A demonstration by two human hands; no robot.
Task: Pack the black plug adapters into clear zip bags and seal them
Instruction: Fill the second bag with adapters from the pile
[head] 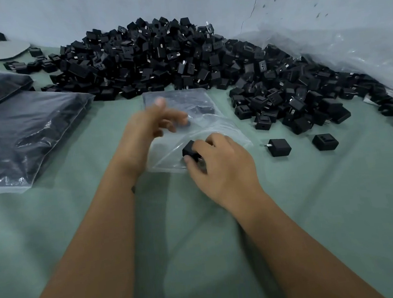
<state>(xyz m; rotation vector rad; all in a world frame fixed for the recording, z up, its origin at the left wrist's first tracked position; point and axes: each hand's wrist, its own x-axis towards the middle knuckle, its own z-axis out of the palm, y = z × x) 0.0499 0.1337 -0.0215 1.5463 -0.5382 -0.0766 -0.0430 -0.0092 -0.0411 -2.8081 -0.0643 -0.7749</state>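
One black plug adapter [190, 151], cube-shaped, sits at the mouth of a clear zip bag [215, 127] lying crumpled on the green cloth. A large heap of adapters [157, 56] lies behind. Two loose adapters [279, 147] rest right of the bag.

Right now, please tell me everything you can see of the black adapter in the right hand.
The black plug adapter is a small, matte, plastic-looking cube with rounded edges. The right hand grips it, thumb and fingers curled round it, hiding its near side. It sits tilted at the mouth of the clear zip bag, above the green table cover. Its prongs cannot be seen clearly.
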